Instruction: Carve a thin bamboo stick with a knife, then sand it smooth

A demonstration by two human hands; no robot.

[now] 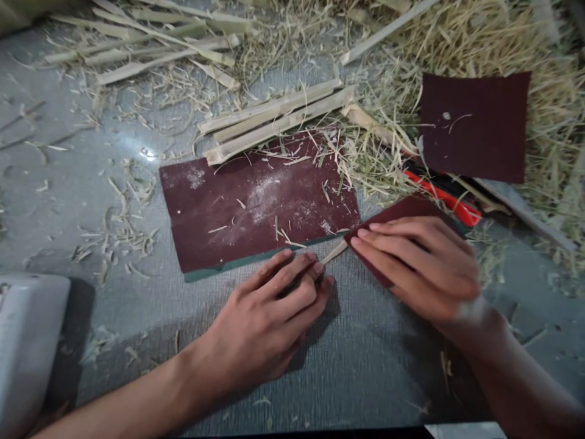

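Note:
A thin pale strip of split wood or bamboo (335,251) lies between my two hands. Its near end is pinched under the fingers of my left hand (278,311), which rests low over the grey surface. My right hand (420,262) is closed on a folded piece of dark red sandpaper (381,277), whose edge covers the strip's far end. Just beyond my left fingers lies a larger sheet of dark red sandpaper (210,213), dusted with pale powder and bits of shaving. Whether the sandpaper wraps right around the strip is hidden.
Several split pale sticks (278,119) lie along the large sheet's far edge. A red and black cutter (457,204) sits beyond my right hand, near another sandpaper square (475,128). Shavings (479,36) heap at the back. A white object (31,341) stands at the left.

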